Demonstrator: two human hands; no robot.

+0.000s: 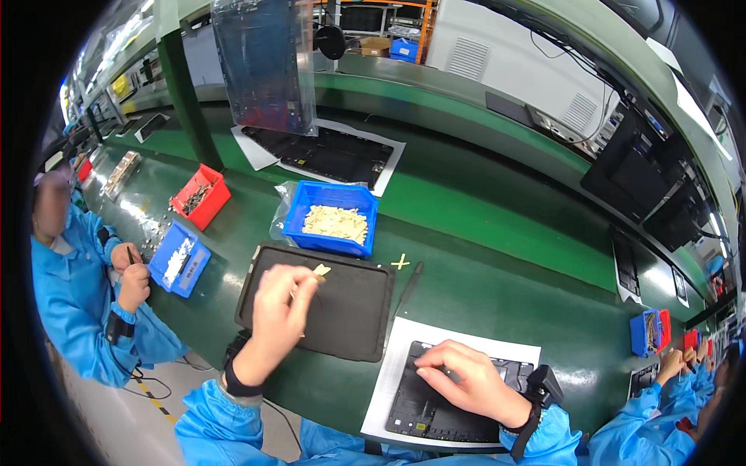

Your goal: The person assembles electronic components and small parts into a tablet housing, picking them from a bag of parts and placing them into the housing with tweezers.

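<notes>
My left hand (278, 309) is raised over a black tray (350, 311), slightly blurred, its fingers pinched. At its fingertips shows a small pale-yellow piece (322, 269). My right hand (474, 384) hovers over or rests on a black flat device casing (412, 396); I cannot tell whether it touches. Its thumb and forefinger are slightly apart, with nothing visible between them. The casing lies on a white sheet (388, 361) at the table's near edge. Behind the tray stands a blue bin (293, 221) with many pale-yellow pieces (334, 223).
A yellow cross-shaped piece (400, 262) and a dark pen-like tool (409, 287) lie right of the tray. A red bin (210, 203) and another blue bin (198, 264) stand left, near a co-worker (70, 287). A green post (186, 101) rises behind. More people work at the right.
</notes>
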